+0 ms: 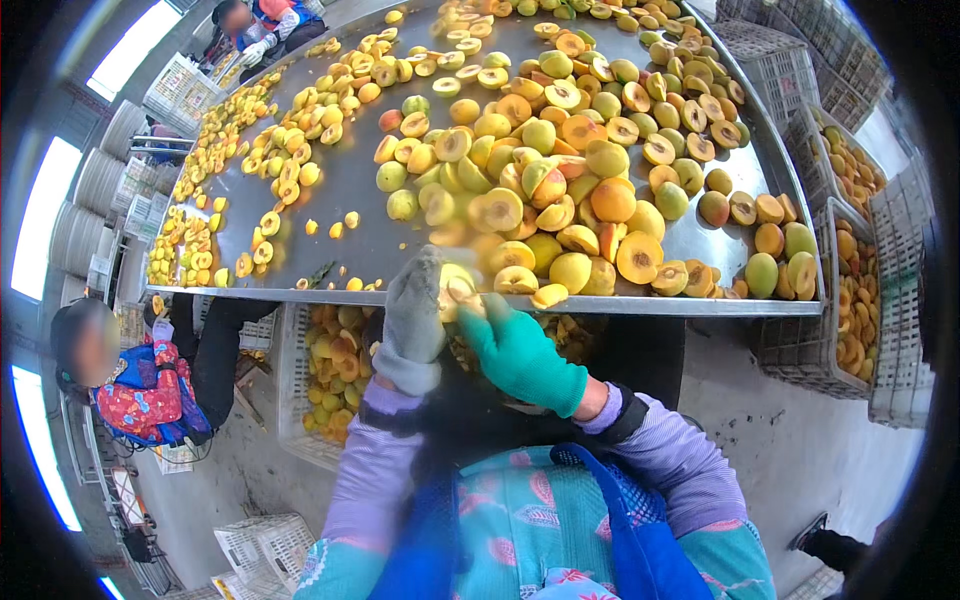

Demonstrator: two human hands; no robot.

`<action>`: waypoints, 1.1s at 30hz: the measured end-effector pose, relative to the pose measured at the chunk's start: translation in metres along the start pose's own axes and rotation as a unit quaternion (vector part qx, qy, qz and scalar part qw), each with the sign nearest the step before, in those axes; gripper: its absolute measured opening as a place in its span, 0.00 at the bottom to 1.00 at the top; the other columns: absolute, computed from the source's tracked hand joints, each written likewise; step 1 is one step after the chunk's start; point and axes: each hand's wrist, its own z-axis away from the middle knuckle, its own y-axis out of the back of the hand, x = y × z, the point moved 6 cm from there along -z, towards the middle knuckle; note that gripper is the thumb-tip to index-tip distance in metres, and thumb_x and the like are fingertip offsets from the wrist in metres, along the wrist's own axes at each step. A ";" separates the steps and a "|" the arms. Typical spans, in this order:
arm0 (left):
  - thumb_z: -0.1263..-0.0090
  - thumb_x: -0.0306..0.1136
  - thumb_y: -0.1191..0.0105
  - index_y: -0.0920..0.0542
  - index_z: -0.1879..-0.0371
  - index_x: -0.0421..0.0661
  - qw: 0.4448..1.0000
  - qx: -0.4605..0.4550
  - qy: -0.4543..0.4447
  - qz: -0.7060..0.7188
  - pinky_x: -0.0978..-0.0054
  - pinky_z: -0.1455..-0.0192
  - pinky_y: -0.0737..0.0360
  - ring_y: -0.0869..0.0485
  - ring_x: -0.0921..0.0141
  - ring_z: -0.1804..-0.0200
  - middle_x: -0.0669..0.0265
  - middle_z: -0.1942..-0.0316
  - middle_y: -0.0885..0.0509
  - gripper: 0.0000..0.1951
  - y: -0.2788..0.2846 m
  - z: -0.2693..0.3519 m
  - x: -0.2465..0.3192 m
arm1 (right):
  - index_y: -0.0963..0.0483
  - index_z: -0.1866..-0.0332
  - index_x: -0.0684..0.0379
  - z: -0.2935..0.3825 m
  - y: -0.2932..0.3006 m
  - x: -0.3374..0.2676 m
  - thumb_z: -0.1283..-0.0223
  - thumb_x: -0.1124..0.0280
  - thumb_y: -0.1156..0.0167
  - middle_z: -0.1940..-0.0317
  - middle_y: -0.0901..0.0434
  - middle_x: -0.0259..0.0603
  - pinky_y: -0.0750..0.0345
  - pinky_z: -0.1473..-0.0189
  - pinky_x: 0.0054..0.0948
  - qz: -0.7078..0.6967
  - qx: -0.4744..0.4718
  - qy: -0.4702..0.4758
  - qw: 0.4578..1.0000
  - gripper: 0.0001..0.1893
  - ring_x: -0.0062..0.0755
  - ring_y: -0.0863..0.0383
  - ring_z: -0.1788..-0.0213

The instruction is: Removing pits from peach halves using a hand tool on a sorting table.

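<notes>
My left hand (413, 319), in a grey glove, is closed around a yellow peach half (455, 289) at the near edge of a metal table (352, 255). My right hand (521, 352), in a green glove, has its fingers against the cut side of that fruit; motion blur hides whether it holds a small tool. Just beyond my hands lies a large heap of halved and whole peaches (555, 180). More halves (300, 142) are spread over the table's left part.
A crate of peaches (292, 397) stands under the table at left. Filled crates (829, 330) stand at right. A seated person (150, 390) works at the left, another person (274, 30) at the far left corner. Plastic crates (262, 547) lie on the floor. A foot (814, 532) shows lower right.
</notes>
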 end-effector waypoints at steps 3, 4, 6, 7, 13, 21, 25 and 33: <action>0.22 0.40 0.62 0.20 0.60 0.38 0.974 -0.070 0.141 0.161 0.76 0.59 0.20 0.17 0.70 0.64 0.62 0.65 0.17 0.18 -0.013 -0.001 0.001 | 0.38 0.37 0.69 0.012 -0.008 0.006 0.45 0.80 0.47 0.59 0.28 0.58 0.26 0.70 0.41 0.063 -0.127 0.012 0.990 0.27 0.53 0.24 0.68; 0.23 0.39 0.61 0.20 0.60 0.40 0.964 -0.078 0.181 0.177 0.75 0.60 0.21 0.19 0.72 0.64 0.63 0.66 0.17 0.17 -0.018 0.002 -0.008 | 0.38 0.37 0.69 0.016 -0.014 0.001 0.45 0.80 0.47 0.59 0.28 0.58 0.26 0.70 0.41 0.061 -0.128 0.012 0.990 0.27 0.53 0.24 0.68; 0.25 0.46 0.58 0.19 0.60 0.38 0.987 -0.073 0.131 0.061 0.76 0.60 0.22 0.18 0.70 0.66 0.62 0.67 0.17 0.22 -0.023 0.003 -0.009 | 0.31 0.55 0.68 0.019 -0.011 0.002 0.29 0.59 0.54 0.72 0.22 0.57 0.27 0.66 0.45 -0.138 0.012 -0.091 0.986 0.18 0.51 0.20 0.68; 0.25 0.46 0.58 0.19 0.60 0.38 0.987 -0.074 0.130 0.063 0.76 0.60 0.22 0.18 0.70 0.66 0.62 0.67 0.17 0.22 -0.028 0.003 -0.008 | 0.31 0.55 0.68 0.016 -0.009 0.007 0.29 0.59 0.54 0.72 0.22 0.57 0.27 0.66 0.45 -0.136 0.013 -0.091 0.986 0.18 0.51 0.20 0.68; 0.24 0.41 0.58 0.19 0.64 0.38 0.925 -0.188 0.285 0.164 0.78 0.63 0.23 0.19 0.72 0.69 0.61 0.72 0.17 0.19 -0.041 -0.006 -0.007 | 0.30 0.61 0.60 0.026 -0.020 0.011 0.27 0.52 0.58 0.82 0.32 0.32 0.32 0.78 0.22 -0.297 -0.029 -0.213 0.930 0.20 0.21 0.33 0.82; 0.27 0.41 0.58 0.22 0.63 0.42 0.853 -0.194 0.279 0.396 0.74 0.66 0.21 0.19 0.70 0.70 0.64 0.71 0.18 0.15 -0.052 0.005 -0.019 | 0.32 0.67 0.50 0.029 -0.036 -0.017 0.30 0.43 0.59 0.87 0.40 0.25 0.39 0.89 0.24 -0.826 -0.216 -0.363 0.373 0.21 0.20 0.41 0.89; 0.29 0.47 0.53 0.21 0.59 0.43 0.642 -0.016 0.314 0.700 0.76 0.69 0.22 0.20 0.68 0.72 0.62 0.69 0.18 0.18 0.011 0.036 -0.044 | 0.32 0.65 0.52 0.038 -0.015 -0.043 0.29 0.45 0.59 0.87 0.38 0.26 0.41 0.90 0.21 -0.796 -0.275 -0.345 0.415 0.21 0.18 0.43 0.91; 0.41 0.30 0.43 0.20 0.52 0.44 0.969 -0.036 0.016 -0.245 0.67 0.46 0.24 0.20 0.62 0.50 0.52 0.49 0.21 0.17 0.045 -0.063 -0.019 | 0.31 0.66 0.53 0.072 -0.014 0.039 0.31 0.47 0.53 0.84 0.31 0.31 0.34 0.83 0.22 -0.558 -0.174 -0.543 0.602 0.19 0.22 0.34 0.85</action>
